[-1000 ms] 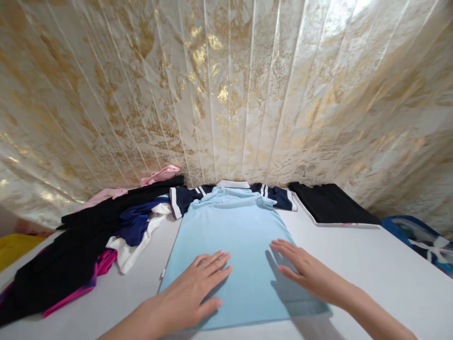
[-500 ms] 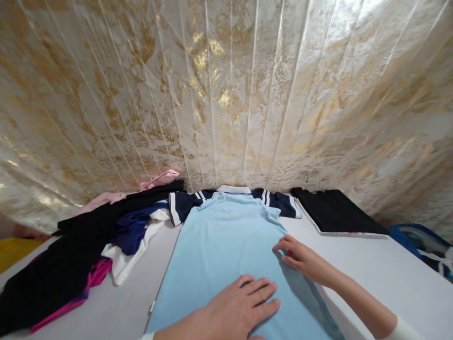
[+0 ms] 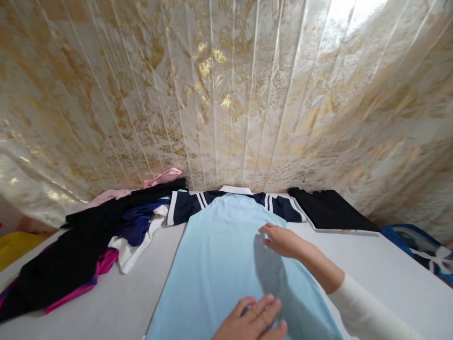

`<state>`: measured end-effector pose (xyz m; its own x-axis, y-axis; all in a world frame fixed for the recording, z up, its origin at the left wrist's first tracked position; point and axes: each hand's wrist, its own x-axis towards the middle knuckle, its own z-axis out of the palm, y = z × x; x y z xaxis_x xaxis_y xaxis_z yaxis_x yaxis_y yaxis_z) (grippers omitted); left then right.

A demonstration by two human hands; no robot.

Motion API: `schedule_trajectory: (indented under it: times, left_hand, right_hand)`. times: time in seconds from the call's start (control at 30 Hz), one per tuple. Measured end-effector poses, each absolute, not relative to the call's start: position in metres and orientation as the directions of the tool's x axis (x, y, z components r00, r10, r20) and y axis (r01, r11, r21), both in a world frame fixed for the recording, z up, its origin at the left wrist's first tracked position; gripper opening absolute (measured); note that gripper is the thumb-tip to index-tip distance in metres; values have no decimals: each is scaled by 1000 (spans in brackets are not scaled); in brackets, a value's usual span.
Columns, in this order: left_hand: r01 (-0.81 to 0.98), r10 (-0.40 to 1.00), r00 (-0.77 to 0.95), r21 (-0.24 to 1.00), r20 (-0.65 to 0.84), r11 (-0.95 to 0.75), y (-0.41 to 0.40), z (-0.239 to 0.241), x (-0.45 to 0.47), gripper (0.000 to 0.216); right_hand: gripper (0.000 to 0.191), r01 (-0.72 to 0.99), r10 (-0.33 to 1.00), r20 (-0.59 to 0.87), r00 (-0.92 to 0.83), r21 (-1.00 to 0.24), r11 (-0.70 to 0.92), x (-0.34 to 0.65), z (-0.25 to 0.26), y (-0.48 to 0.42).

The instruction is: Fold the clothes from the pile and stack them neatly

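Observation:
A light blue polo shirt (image 3: 215, 255) lies spread front to back on the table, its white collar (image 3: 235, 190) at the far end. Its short navy sleeves (image 3: 184, 207) with white stripes stick out on both sides. My left hand (image 3: 253, 321) is low in view over the near part of the shirt, fingers apart, partly cut off by the bottom edge. Farther up, my right hand (image 3: 283, 240) hovers over the shirt's right half with fingers slightly bent and nothing in them; its shadow falls on the cloth.
On the left is a loose heap of clothes: black cloth (image 3: 67, 269), a dark blue piece (image 3: 136, 226), a white piece (image 3: 132, 255) and pink cloth (image 3: 164, 176). A folded black garment (image 3: 334, 210) lies at the back right. Beyond it sits a blue-edged bag (image 3: 399, 236). A gold-patterned curtain (image 3: 226, 94) hangs behind.
My right hand has moved inward and up the shirt, away from its right edge. My left hand has dropped toward the bottom of the view. The shirt's shoulder area looks smoother.

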<state>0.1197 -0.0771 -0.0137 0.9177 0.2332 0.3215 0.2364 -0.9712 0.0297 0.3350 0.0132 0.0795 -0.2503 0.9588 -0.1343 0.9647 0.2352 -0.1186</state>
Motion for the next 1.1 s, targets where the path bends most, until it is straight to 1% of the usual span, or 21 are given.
schedule_trajectory:
  times: [0.03, 0.1, 0.13, 0.17, 0.23, 0.3, 0.37, 0.4, 0.47, 0.53, 0.63, 0.73, 0.83, 0.93, 1.1]
  left_hand:
    - [293, 292, 911, 41, 290, -955, -72, -6, 113, 44]
    - [456, 462, 857, 84, 228, -886, -61, 4, 99, 55]
    - [525, 533, 822, 97, 200, -846, -57, 3, 92, 62]
    - [567, 575, 797, 98, 184, -818, -55, -2, 86, 68]
    - [589, 590, 785, 69, 187, -806, -56, -21, 76, 72]
    - [572, 566, 795, 40, 220, -819, -60, -44, 68, 69]
    - [577, 571, 784, 53, 243, -815, -62, -58, 62, 65]
    - [580, 581, 780, 77, 232, -811, -60, -58, 61, 65]
    - [600, 616, 770, 139, 164, -788, -47, -44, 65, 67]
    - [661, 682, 728, 188, 73, -726, -19, -17, 77, 71]
    - [767, 787, 616, 199, 38, -610, 43, 17, 107, 58]
    - [828, 849, 522, 194, 79, -527, 109, 26, 128, 56]
    - [879, 898, 417, 188, 138, -437, 157, 17, 124, 49]
    - [911, 928, 330, 201, 173, -361, 179, 7, 106, 46]
    - [912, 936, 287, 242, 204, -332, 184, 7, 95, 44]
  right_hand:
    - [32, 973, 971, -106, -215, -103, 205, 327, 75, 23]
    - [33, 988, 989, -46, -138, -75, 135, 313, 62, 43]
    - [32, 993, 995, -15, -102, -67, 101, 308, 54, 51]
    - [33, 995, 997, 17, -71, -64, 72, 303, 46, 59]
    - [36, 997, 996, 82, -22, -65, 28, 299, 30, 71]
    - [41, 997, 991, 134, 6, -73, 4, 299, 15, 79]
    - [44, 997, 987, 159, 12, -79, 1, 302, 4, 83]
    - [46, 997, 986, 164, 8, -81, 5, 303, 0, 83]
    - [48, 997, 986, 168, 0, -79, 14, 306, -5, 82]
    - [52, 997, 984, 176, -1, -72, 14, 306, -8, 80]
    - [56, 998, 979, 203, 2, -63, 11, 304, -12, 76]
    - [59, 996, 977, 215, -10, -80, 27, 308, -16, 78]
    - [62, 995, 981, 193, 12, -96, 7, 325, -18, 83]
    - [60, 993, 982, 163, 99, -82, -87, 346, -19, 86]
    - [65, 987, 982, 101, 161, -24, -159, 353, -16, 90]
